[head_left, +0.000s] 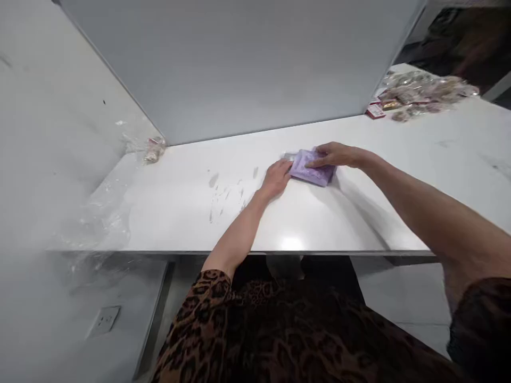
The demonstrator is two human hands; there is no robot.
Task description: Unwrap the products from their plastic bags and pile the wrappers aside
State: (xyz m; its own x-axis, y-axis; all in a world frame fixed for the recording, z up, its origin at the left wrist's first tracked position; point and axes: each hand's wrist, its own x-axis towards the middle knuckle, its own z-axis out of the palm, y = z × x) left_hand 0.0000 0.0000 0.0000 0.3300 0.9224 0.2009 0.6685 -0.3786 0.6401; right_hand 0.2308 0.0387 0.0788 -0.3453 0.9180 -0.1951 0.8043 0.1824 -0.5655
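Observation:
A folded purple cloth (309, 169) with a paler pattern is on the white table, in the middle of the view. My right hand (334, 155) grips its far right side, thumb lying across the top and other fingers at the back edge. At the cloth's left edge, my left hand (277, 178) rests low over the table with its fingertips closed against it; the cloth partly hides them. A greyish, shiny bit (289, 156) shows just behind the cloth, too small to make out.
Wet-looking smears (225, 194) mark the white tabletop (183, 186) left of my hands. A grey panel (239, 69) rises along the back. Clear plastic wrap (107, 213) hangs by the left wall, near a small wrapped item (154, 150). Several plastic-wrapped items (423, 96) lie at back right.

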